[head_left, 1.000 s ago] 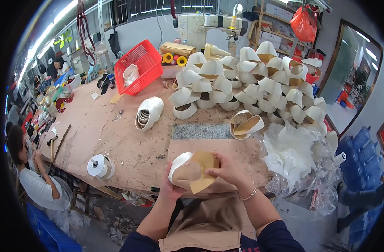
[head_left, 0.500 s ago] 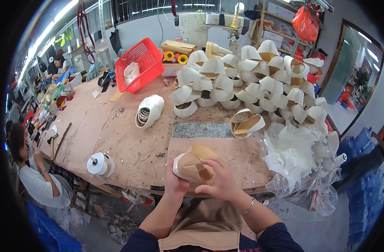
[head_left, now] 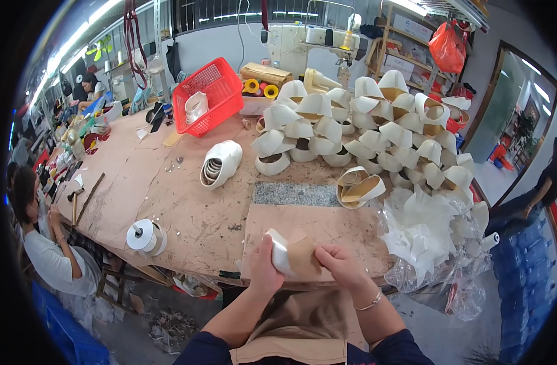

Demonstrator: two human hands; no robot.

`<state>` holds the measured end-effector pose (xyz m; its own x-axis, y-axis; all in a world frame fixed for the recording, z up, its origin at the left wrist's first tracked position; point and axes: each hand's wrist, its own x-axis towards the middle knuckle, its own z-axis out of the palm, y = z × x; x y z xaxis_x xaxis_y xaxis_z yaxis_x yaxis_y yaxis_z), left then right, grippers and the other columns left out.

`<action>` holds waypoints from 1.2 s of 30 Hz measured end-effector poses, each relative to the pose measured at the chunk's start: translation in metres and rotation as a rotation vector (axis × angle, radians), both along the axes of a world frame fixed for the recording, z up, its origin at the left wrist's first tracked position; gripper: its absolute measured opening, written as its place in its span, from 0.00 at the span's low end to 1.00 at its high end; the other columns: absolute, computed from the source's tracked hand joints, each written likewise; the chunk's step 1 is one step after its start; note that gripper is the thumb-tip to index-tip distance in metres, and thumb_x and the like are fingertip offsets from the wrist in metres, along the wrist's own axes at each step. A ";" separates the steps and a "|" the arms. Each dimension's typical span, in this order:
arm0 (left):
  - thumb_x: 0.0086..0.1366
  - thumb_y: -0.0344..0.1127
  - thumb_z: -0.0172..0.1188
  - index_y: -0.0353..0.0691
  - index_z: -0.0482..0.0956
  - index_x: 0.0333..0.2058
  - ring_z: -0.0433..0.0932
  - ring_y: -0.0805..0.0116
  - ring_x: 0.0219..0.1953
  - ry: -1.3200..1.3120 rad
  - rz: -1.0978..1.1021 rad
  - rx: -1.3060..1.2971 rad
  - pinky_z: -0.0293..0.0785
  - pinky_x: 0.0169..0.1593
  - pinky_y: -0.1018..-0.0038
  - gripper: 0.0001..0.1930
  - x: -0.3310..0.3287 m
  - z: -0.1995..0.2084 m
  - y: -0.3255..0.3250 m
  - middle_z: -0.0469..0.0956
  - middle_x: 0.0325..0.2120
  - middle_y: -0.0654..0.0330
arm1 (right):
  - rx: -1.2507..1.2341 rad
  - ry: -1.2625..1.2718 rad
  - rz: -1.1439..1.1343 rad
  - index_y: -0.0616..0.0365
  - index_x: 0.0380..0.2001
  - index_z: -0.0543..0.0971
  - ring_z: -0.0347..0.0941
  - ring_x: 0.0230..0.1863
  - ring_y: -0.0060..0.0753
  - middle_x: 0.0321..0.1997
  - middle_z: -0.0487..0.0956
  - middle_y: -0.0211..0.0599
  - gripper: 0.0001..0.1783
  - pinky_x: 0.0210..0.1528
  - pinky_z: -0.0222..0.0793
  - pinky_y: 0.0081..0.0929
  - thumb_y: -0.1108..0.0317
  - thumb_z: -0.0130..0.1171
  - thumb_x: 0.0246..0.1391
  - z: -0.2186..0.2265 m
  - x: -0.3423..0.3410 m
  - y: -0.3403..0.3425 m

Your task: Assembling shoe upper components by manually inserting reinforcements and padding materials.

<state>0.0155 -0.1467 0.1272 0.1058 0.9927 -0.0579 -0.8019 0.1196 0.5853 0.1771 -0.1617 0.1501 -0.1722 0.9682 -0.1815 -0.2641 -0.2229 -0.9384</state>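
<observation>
My left hand (head_left: 265, 269) is closed around the white side of a shoe upper (head_left: 303, 255), held above the near edge of the workbench (head_left: 187, 207). At the opposite end, my right hand (head_left: 346, 267) pinches the edge of its tan lining between thumb and fingers. The white part looks slightly blurred. Beyond my hands, a grey speckled stone slab (head_left: 295, 194) lies on the bench. Another upper with tan lining (head_left: 360, 187) sits at the slab's right end. To the left rests a nested white upper stack (head_left: 222, 163).
Many white uppers (head_left: 318, 125) are heaped at the back right. Crumpled clear plastic (head_left: 415, 228) hangs over the right edge. A red basket (head_left: 208, 97) stands at the back, a white thread spool (head_left: 146, 237) at left, near a hammer (head_left: 76, 204). A co-worker (head_left: 53, 243) sits at left.
The upper has been turned so its white side shows at left. My right hand has shifted right, from spread fingers over the upper to a pinch on its lining edge.
</observation>
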 end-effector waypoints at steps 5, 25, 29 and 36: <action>0.70 0.43 0.48 0.38 0.75 0.29 0.71 0.80 0.22 0.511 0.063 0.434 0.66 0.25 0.81 0.16 0.001 -0.040 0.007 0.73 0.21 0.68 | 0.264 -0.148 0.115 0.63 0.31 0.78 0.72 0.28 0.15 0.30 0.78 0.27 0.08 0.31 0.68 0.13 0.68 0.59 0.55 0.038 0.018 0.016; 0.53 0.37 0.51 0.39 0.77 0.34 0.73 0.59 0.51 2.563 0.955 1.959 0.44 0.66 0.59 0.12 -0.009 -0.033 0.086 0.78 0.37 0.60 | 1.684 -1.829 0.476 0.59 0.23 0.77 0.73 0.33 0.34 0.27 0.75 0.30 0.07 0.37 0.71 0.32 0.68 0.54 0.39 -0.028 0.050 0.074; 0.54 0.39 0.49 0.43 0.80 0.28 0.73 0.62 0.48 2.179 0.764 2.051 0.41 0.66 0.58 0.11 0.007 -0.049 0.087 0.75 0.30 0.61 | 1.674 -1.802 0.305 0.58 0.32 0.77 0.72 0.36 0.33 0.28 0.73 0.30 0.11 0.50 0.68 0.35 0.68 0.53 0.42 -0.060 0.060 0.058; 0.53 0.36 0.50 0.48 0.76 0.22 0.72 0.65 0.45 1.967 0.734 2.039 0.47 0.62 0.59 0.06 0.008 -0.047 0.112 0.72 0.25 0.65 | 1.695 -1.898 0.220 0.57 0.31 0.76 0.72 0.36 0.29 0.28 0.74 0.30 0.10 0.57 0.63 0.33 0.67 0.50 0.46 -0.042 0.063 0.061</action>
